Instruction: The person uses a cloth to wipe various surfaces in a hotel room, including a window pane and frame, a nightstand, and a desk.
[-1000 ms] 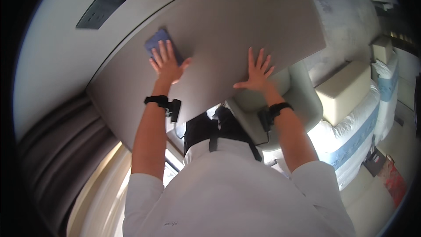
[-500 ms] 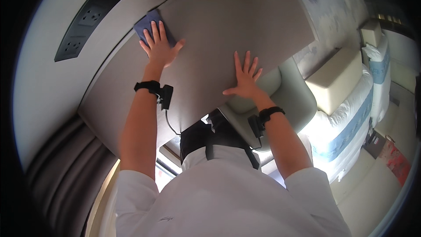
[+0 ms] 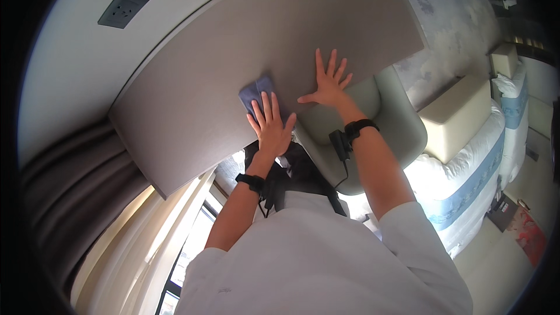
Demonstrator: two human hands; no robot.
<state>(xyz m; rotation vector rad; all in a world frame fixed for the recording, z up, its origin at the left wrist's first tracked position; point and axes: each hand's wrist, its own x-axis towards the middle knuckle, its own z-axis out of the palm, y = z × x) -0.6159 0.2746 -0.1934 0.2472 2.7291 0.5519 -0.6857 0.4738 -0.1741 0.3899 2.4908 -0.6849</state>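
Observation:
A blue cloth point(image 3: 255, 90) lies on the grey-brown tabletop point(image 3: 221, 52), close to its near edge. My left hand point(image 3: 271, 126) presses flat on the cloth with fingers spread, covering its near part. My right hand point(image 3: 328, 80) rests flat on the bare tabletop just to the right of the cloth, fingers apart and holding nothing. Both wrists wear black bands.
A pale green chair point(image 3: 396, 122) is tucked under the table by my right arm. A beige bench point(image 3: 455, 114) and a bed with white and blue bedding point(image 3: 472, 186) stand to the right. A socket panel point(image 3: 125, 3) sits in the wall; curtains point(image 3: 64, 198) hang at left.
My left hand has slid the blue cloth from the far left part of the tabletop back toward the near edge, close to my right hand. The right hand has stayed flat.

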